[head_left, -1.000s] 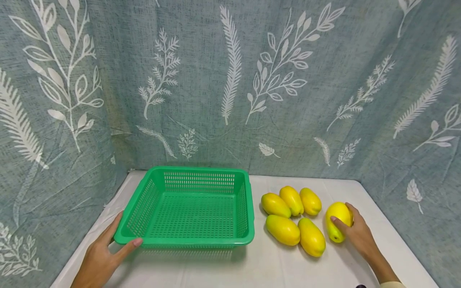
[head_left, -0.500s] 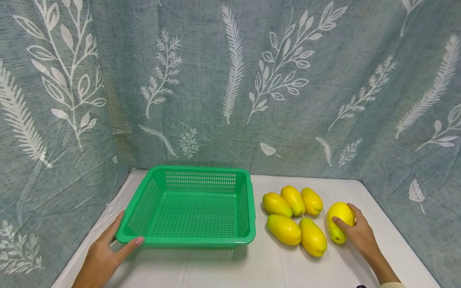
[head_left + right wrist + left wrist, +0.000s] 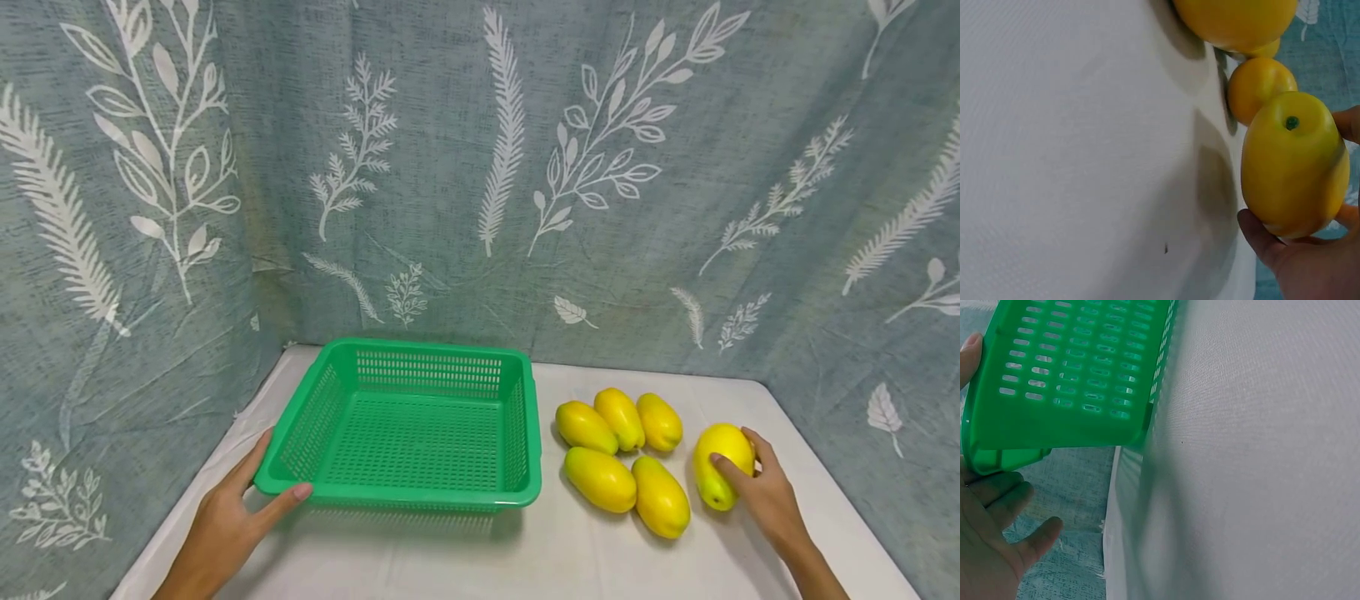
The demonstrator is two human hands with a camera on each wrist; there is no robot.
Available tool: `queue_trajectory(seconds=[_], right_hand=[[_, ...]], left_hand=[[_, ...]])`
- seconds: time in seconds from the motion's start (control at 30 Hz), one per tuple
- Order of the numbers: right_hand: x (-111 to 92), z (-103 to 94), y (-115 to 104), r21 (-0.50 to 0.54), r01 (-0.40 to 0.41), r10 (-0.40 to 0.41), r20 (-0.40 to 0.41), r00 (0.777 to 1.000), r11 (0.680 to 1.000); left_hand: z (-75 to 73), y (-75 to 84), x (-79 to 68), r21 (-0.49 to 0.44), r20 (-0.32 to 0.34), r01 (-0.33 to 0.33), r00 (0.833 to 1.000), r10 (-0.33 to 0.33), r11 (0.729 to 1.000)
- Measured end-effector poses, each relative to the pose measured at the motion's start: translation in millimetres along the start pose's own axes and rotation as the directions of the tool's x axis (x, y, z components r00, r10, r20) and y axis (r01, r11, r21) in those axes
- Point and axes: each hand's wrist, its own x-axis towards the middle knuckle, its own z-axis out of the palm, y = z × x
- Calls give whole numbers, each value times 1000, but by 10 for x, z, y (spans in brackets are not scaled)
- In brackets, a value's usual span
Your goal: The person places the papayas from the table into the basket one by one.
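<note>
A green plastic basket [image 3: 420, 498] with slotted walls stands on the white table, with nothing in it. My left hand [image 3: 228, 525] rests at its near left corner, thumb [image 3: 300, 492] on the front rim and fingers along the left side. In the left wrist view, that hand [image 3: 991, 531] has spread fingers, some touching the rim. At the right, my right hand [image 3: 768, 492] grips a yellow mango [image 3: 722, 458] with a greenish tip, thumb on its near side. The right wrist view shows the mango's [image 3: 1294, 165] stem end, its shadow falling apart from it on the cloth.
Several more yellow mangoes [image 3: 600, 479] lie grouped between the basket and my right hand. A white cloth [image 3: 420, 567] covers the table. Behind and at both sides hangs a grey-green curtain [image 3: 435, 167] with white leaf prints.
The whole head view has shifted slightly, so everything appears a little farther right. Both hands keep their places at the basket and the mango.
</note>
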Motion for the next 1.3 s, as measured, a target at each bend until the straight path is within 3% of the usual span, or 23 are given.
queue_trajectory(seconds=[0.43, 0.87, 1.3], right_hand=[[-81, 41, -218, 65, 43, -42, -30, 999, 997], [-271, 124, -476, 170, 190, -191, -14, 982, 967], [-397, 264, -791, 198, 271, -275, -3, 961, 942]], left_hand=[[-7, -22, -18, 7, -12, 2, 1000, -2, 1000], [-12, 12, 16, -18, 11, 15, 1000, -15, 1000], [2, -7, 19, -39, 19, 36, 999, -35, 999]])
